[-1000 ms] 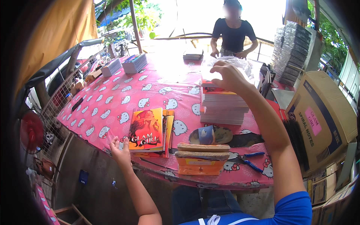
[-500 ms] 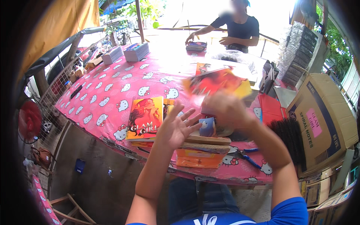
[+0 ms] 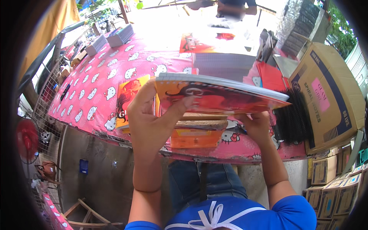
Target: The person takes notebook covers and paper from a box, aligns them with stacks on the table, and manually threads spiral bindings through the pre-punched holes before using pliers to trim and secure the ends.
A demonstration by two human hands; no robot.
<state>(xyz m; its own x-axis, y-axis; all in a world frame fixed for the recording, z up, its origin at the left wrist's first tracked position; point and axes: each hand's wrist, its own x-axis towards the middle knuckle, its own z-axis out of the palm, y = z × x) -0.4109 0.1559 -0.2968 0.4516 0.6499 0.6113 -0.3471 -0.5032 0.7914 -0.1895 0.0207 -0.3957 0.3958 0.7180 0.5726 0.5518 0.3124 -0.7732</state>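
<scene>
My left hand (image 3: 147,119) grips the left end of a spiral-type notebook (image 3: 226,96) with a red-and-orange illustrated cover, thumb across the cover and fingers behind. The notebook is raised and tilted above the table, its white page edges upward. Below its right part is my right hand (image 3: 257,126), its fingers partly hidden at the lower edge; whether they grip anything is unclear. Another illustrated notebook (image 3: 128,97) lies to the left, partly behind my left hand. Under the raised notebook stand a wooden block (image 3: 201,125) and an orange block (image 3: 196,138) at the table's near edge.
The pink patterned tablecloth (image 3: 86,90) covers the table. Black spiral coils (image 3: 293,119) stand beside a large carton (image 3: 329,96) on the right. Grey page sheets (image 3: 224,65) and a red cover (image 3: 270,74) lie beyond the notebook. Notebook stacks (image 3: 120,36) sit far left; a person (image 3: 235,7) stands opposite.
The red-and-orange item in my right hand was blurred at the right; now a notebook is held in front of me. My left hand, open before, has closed on it. My right hand has lowered.
</scene>
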